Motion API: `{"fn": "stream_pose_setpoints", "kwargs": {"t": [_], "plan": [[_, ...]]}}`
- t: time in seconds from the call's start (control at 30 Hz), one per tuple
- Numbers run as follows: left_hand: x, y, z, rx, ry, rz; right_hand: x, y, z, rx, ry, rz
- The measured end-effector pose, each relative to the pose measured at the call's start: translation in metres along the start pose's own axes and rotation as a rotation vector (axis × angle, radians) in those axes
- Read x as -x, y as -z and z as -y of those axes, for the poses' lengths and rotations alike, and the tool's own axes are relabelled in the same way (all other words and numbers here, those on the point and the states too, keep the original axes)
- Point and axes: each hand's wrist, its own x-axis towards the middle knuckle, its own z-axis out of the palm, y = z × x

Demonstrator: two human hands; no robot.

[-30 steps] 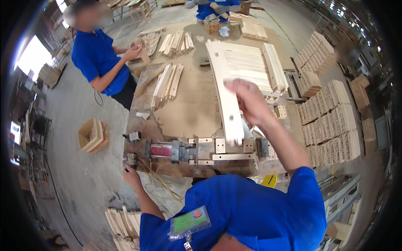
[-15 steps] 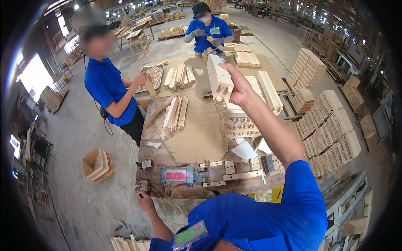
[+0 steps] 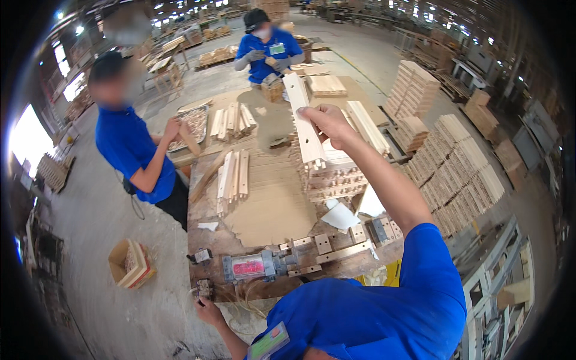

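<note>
My right hand (image 3: 327, 123) is closed around a long, flat wood board (image 3: 305, 123). The board is pale and smooth, with little square teeth at its low end. I hold it up over a stack of notched wood pieces (image 3: 333, 177) on the rough brown surface (image 3: 264, 210). My left hand (image 3: 209, 312) curls at the surface's near edge, touching a small metal switch box (image 3: 204, 288).

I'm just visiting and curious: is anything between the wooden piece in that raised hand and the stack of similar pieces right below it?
Nothing visible. The right hand holds the wooden piece directly above the stack, with only open air between.
</note>
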Motion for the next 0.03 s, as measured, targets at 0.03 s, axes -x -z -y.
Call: {"fn": "stream_pose_setpoints", "kwargs": {"t": [0.03], "plan": [[-0.0002,0.0026,-0.0002,0.002,0.026,0.019,-0.003,0.0072,0.0029,0.21,0.024,-0.102]]}}
